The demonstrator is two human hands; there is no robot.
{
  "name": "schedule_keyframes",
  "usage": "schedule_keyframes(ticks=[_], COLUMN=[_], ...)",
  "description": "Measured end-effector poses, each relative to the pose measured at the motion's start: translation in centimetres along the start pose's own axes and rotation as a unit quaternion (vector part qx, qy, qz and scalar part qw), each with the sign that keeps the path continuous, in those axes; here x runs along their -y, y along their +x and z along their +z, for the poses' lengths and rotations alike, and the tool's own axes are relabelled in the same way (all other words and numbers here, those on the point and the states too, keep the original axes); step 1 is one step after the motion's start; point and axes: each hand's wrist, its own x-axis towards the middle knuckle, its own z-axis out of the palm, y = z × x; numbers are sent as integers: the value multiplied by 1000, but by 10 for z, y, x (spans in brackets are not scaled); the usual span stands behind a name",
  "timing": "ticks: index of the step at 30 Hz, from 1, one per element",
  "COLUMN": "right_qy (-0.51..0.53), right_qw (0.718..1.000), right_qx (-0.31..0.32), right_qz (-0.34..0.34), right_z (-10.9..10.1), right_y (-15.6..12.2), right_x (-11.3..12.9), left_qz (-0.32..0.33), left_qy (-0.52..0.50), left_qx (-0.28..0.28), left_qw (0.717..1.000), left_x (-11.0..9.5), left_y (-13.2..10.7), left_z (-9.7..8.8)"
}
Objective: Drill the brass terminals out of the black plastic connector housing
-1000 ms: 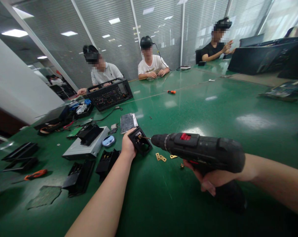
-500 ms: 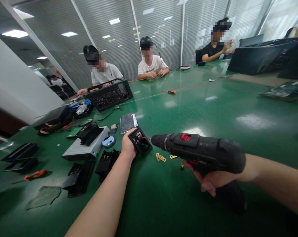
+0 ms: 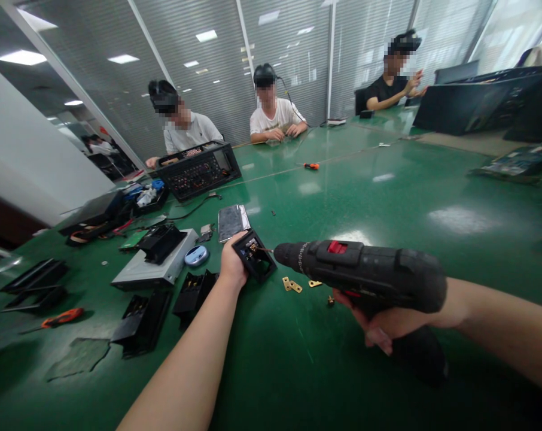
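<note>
My right hand [image 3: 378, 326] is wrapped round the grip of a black cordless drill [image 3: 365, 269], which points left. The drill's thin bit reaches the inside of a black plastic housing [image 3: 264, 266], at some brass-coloured parts there. That housing is gripped by my left hand [image 3: 233, 260] and tilted towards the drill; my fingers behind it are hidden. Small brass plates [image 3: 292, 285] lie on the green table just below the drill's front. A small brass piece [image 3: 331, 300] lies near my right fingers.
Left of my forearm stand more black housings [image 3: 140, 323], a silver drive box [image 3: 149, 269] and a round blue-lidded object [image 3: 196, 256]. An orange screwdriver [image 3: 62, 318] lies farther left. Across the table [image 3: 387, 203] several people sit; a black computer case [image 3: 199, 173] stands before one.
Both hands, the drill and the housing hold nearly the same pose. The view has shifted slightly. The hand of the person at the far left has moved closer to the computer case.
</note>
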Motion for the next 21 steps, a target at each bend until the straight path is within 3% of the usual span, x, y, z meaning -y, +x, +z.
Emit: schedule_keyframes(ticks=[16,21], right_qy=[-8,-5], right_qw=[999,1000], right_qx=[33,11], right_qz=[3,8], right_z=[-6,3], right_y=[8,6], right_x=[-1,7], left_qz=[-3,3], left_qy=[0,-9], left_qx=[2,-1], left_qw=[1000,1000], left_x=[1,3], left_y=[6,12], left_z=[-8,-12])
